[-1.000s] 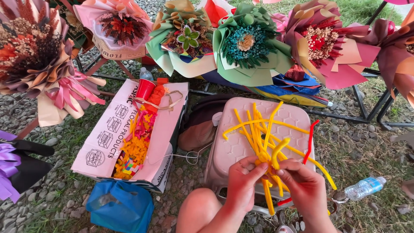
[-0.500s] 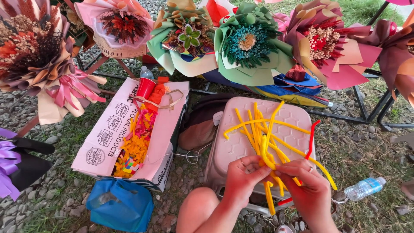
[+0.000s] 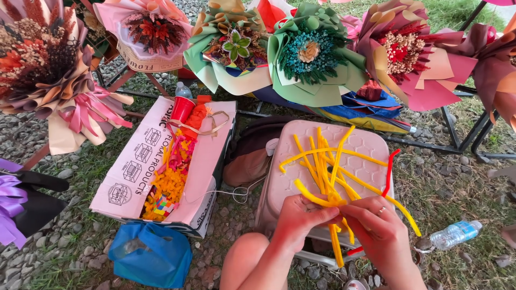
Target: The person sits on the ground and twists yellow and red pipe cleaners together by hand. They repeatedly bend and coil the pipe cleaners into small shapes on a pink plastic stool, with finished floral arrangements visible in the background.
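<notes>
Bundle of yellow pipe cleaners [image 3: 328, 177] lay fanned across the pink plastic stool [image 3: 285, 188], its gathered lower end pinched by both hands: left hand [image 3: 301, 220] and right hand [image 3: 376, 225] were closed on it together. One strand was bent toward 9 o'clock; most remained straight, so shaping appeared barely begun. A red pipe cleaner [image 3: 388, 172] lay at 3 o'clock, a cardboard box [image 3: 137, 166] at 9.

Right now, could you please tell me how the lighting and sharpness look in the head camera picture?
Head view: soft, even daylight, no hard shadows or glare; the left hand, right hand and the bundle of yellow fuzzy pipe cleaners look sharp; wide-angle bending stretches the paper-wrapped bouquets near the edges.
</notes>
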